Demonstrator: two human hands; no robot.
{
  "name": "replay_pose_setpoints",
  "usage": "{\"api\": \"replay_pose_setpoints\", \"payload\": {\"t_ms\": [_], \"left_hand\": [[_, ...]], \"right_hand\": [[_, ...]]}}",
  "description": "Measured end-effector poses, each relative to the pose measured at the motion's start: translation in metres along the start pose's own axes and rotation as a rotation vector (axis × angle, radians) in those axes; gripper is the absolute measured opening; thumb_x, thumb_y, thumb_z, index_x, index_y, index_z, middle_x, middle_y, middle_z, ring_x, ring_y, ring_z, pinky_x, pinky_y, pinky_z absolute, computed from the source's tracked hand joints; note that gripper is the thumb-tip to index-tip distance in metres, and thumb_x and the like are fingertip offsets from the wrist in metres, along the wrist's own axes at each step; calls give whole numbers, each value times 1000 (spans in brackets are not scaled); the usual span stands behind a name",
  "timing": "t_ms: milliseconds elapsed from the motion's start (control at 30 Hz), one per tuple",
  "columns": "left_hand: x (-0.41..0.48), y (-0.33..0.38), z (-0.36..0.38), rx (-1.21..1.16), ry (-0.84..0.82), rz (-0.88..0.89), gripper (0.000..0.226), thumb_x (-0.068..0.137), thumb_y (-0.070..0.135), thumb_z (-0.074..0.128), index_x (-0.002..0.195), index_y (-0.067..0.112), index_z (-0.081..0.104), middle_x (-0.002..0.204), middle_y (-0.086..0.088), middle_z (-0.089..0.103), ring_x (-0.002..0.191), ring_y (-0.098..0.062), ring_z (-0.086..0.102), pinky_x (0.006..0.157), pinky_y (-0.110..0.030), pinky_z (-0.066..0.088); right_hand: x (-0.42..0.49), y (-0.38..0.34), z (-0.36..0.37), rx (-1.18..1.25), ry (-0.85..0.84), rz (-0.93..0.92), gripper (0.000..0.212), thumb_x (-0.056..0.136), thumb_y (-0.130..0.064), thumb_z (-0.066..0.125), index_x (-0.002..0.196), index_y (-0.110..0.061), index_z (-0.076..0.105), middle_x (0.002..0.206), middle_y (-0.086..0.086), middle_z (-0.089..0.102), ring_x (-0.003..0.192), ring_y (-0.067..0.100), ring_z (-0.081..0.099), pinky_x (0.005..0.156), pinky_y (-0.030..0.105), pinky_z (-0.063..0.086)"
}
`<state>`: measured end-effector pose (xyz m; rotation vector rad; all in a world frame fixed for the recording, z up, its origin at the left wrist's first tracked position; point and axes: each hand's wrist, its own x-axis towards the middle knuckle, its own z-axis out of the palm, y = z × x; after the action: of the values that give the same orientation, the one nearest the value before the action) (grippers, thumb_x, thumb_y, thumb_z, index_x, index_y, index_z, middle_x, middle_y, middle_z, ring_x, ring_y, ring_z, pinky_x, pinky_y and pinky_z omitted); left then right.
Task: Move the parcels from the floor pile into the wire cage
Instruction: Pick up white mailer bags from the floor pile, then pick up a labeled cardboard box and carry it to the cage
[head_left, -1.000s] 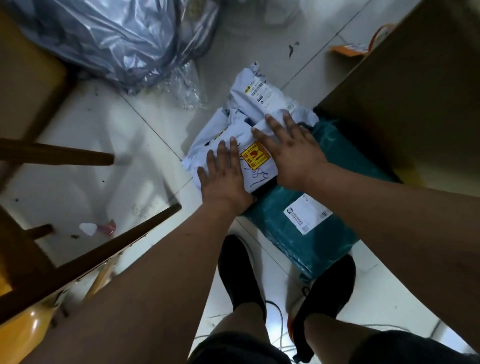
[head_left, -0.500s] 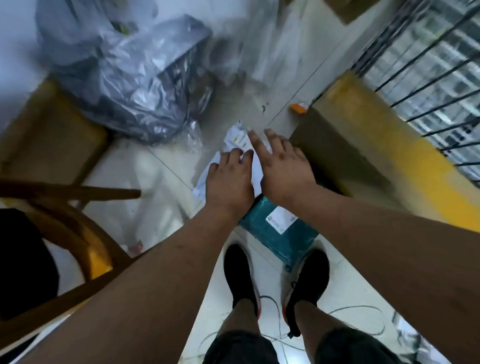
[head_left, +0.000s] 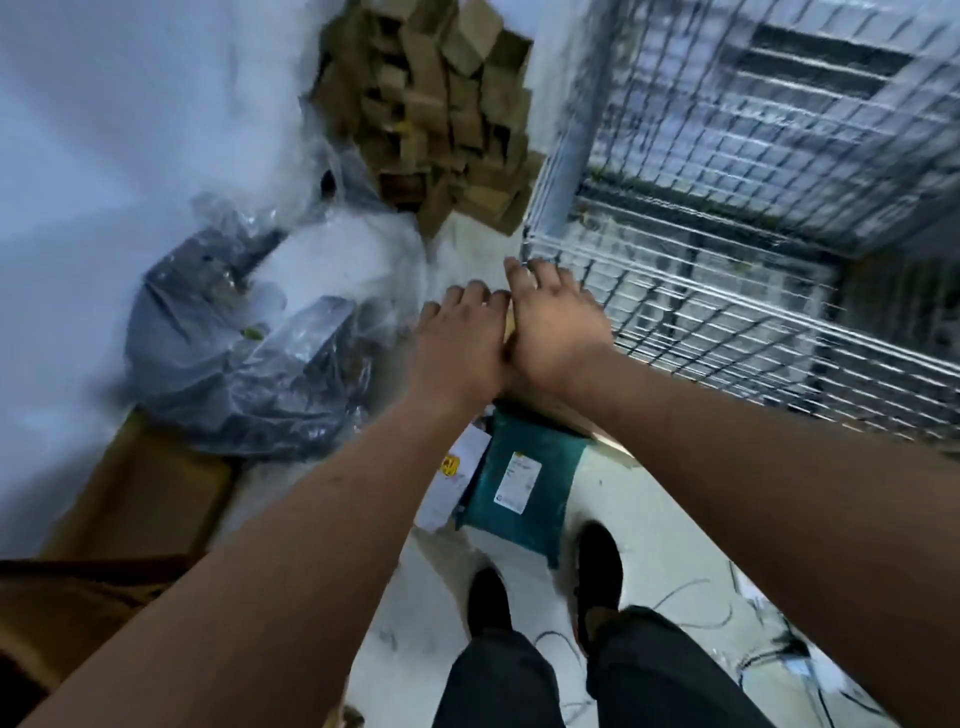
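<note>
1. Both hands have come up off the white parcel (head_left: 457, 475) they were pressing flat a second ago. They're now out by the near corner of the wire cage (head_left: 727, 260), which has swung into view on the right.
2. That white parcel, the one with the yellow sticker, lies on the floor (head_left: 649, 519). It's right against a teal parcel (head_left: 519, 483), just ahead of the person's shoes and under the forearms. Neither one is in the cage yet.
3. My guess is the hands are side by side like that because they're working as a pair, heading for the cage rim together. It's only a guess though.
4. Both arms are stretched well forward, palms down, backs of the hands up. The left hand (head_left: 457, 338) touches the right hand (head_left: 556, 322) along its edge, and the right fingertips sit at the cage corner.
5. Fingers on both look fairly straight and close together, so the grip isn't pinching anything I can see. Whatever's under the palms is hidden. A yellowish sliver shows between the hands, but I can't tell what it is.
6. Everything's pretty motion-blurred too.
</note>
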<state>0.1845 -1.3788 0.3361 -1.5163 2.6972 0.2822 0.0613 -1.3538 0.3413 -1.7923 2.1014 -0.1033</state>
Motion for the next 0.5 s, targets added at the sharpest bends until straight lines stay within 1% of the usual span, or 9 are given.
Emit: {"api": "replay_pose_setpoints", "payload": {"t_ms": [133,233,267,367,500], "left_hand": [[-2,49,-68,62,21,146,40,87,25,66,127,21,60,123,-6,60,118,-30,55,90,-44,45],[-10,88,-108,132,10,283,34,87,26,64,120,21,62,117,-7,62,111,-32,59,84,-44,48],[-11,102,-118,156,7,327,35,87,25,62,121,21,62,117,-8,61,112,-32,59,84,-45,48],[-15,145,-140,202,-49,453,44,89,26,60,134,22,56,126,-7,59,120,-32,56,93,-45,46],[-22,220,-150,259,-96,615,50,90,28,61,140,23,53,132,-6,58,126,-31,53,101,-45,42]], "right_hand": [[-53,17,-73,8,51,147,71,86,-33,65,149,-18,36,146,12,43,137,36,40,103,51,43],[-99,34,-109,14,71,264,67,88,-31,62,149,-18,36,147,14,43,137,37,40,103,51,44],[-114,41,-119,23,82,310,68,88,-30,62,149,-18,36,147,14,43,136,37,40,103,51,44],[-160,63,-140,48,108,453,66,86,-26,62,147,-19,38,145,13,45,136,36,41,101,50,44],[-221,102,-152,109,131,647,61,85,-25,60,143,-21,40,142,11,47,133,35,43,101,47,43]]}}
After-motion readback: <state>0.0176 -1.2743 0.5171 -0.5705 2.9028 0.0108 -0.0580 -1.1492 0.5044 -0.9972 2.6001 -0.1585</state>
